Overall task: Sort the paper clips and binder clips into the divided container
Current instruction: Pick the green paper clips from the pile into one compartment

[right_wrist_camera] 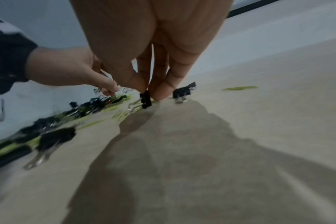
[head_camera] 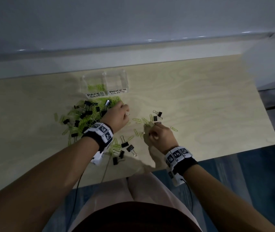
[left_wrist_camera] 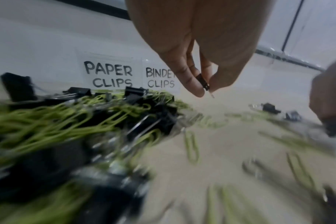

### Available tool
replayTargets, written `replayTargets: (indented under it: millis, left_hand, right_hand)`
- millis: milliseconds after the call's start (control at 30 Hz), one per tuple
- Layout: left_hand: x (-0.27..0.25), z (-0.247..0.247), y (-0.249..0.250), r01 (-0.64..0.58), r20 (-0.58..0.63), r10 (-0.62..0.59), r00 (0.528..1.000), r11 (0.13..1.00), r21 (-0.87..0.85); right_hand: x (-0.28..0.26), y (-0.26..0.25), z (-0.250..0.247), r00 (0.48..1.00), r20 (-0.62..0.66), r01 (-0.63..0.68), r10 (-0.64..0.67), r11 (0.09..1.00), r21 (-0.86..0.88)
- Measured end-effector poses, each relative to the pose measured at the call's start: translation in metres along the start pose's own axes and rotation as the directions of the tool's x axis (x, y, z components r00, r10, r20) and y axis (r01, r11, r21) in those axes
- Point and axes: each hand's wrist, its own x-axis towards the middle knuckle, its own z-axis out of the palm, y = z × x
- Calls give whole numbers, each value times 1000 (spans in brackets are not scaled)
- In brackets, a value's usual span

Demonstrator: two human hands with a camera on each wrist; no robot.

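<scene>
Pinching binder clips (right_wrist_camera: 145, 99), both hands | labels (left_wrist_camera: 108, 74): "PAPER CLIPS", "BINDER CLIPS"

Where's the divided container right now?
Head view: divided container sits at the desk's far edge, left of centre, just behind the mixed clip pile.

Green paper clips (head_camera: 81, 118), black binder clips (head_camera: 130, 148) apparently unsorted.

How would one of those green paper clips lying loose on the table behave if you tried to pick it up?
Probably fiddly: the loose paper clip lies flat on the table, so fingertips must pinch or slide it. It looks like thin wire, likely very light. In the pile the clips appear tangled, so several may lift together.
</scene>
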Motion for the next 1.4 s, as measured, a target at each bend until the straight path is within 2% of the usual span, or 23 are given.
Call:
replayTargets:
  millis: [100, 200, 267, 333, 433, 500, 567, 700, 800, 867, 933, 1000, 1067, 1133, 1200, 1300, 1400]
  left_hand:
    - [26, -6, 19, -12, -22, 11, 1000, 999, -43]
    - [44, -1, 34, -54, 5, 53, 999, 998, 44]
    - [43, 5, 43, -120, 50, 114, 992, 985, 126]
    - [32, 16, 50, -235, 118, 216, 969, 954, 186]
    - [13, 35, 52, -408, 227, 355, 907, 873, 267]
    - [4, 45, 45, -460, 278, 384, 880, 836, 301]
    - [-6, 48, 36, -476, 270, 405, 873, 827, 299]
    - [-25, 42, 12, -436, 251, 375, 892, 861, 262]
    - [-37, 32, -4, -341, 275, 279, 920, 917, 209]
    - [-41, 26, -13, -253, 197, 221, 955, 955, 155]
    - [-39, 19, -16, -134, 69, 129, 989, 988, 71]
    - [-35, 13, -17, -4, 42, 4, 999, 1000, -8]
    - [-30, 8, -15, 43, 139, -41, 989, 999, -10]
    - [-29, 6, -12, 2, 253, -10, 967, 999, 33]
    - [-29, 7, -10, -30, 300, 7, 954, 997, 74]
    - [-25, 12, -6, -37, 251, 7, 968, 993, 116]
    - [-20, 14, 1, -17, 219, -2, 976, 997, 80]
  right_hand:
    - [-1, 23, -14, 985, -95, -138, 141, 990, 39]
    - [0, 39, -29, 942, -224, -232, 249, 968, 100]
    - [-1, 49, -36, 924, -263, -263, 278, 960, 93]
    - [-5, 59, -38, 911, -298, -282, 285, 958, 56]
    - [-18, 66, -31, 914, -288, -307, 285, 951, -32]
    - [-29, 62, -21, 937, -235, -291, 258, 949, -120]
    - [-40, 54, -12, 962, -169, -246, 215, 950, -192]
    - [-49, 35, 2, 994, -59, -102, 91, 971, -216]
    - [-41, 11, 13, 995, 46, 92, -83, 964, -251]
    - [-30, -5, 16, 981, 90, 189, -172, 954, -235]
    - [-16, -12, 18, 983, 72, 179, -168, 963, -201]
    - [-3, -14, 20, 995, 93, 40, -23, 982, -182]
    - [7, -11, 25, 979, 161, -88, 126, 970, -227]
    - [14, -11, 31, 959, 221, -117, 175, 961, -252]
    - [21, -13, 35, 969, 204, -104, 140, 978, -181]
    - [30, -15, 38, 975, 219, -10, 28, 997, -82]
    - [39, -18, 37, 966, 252, 57, -50, 998, -23]
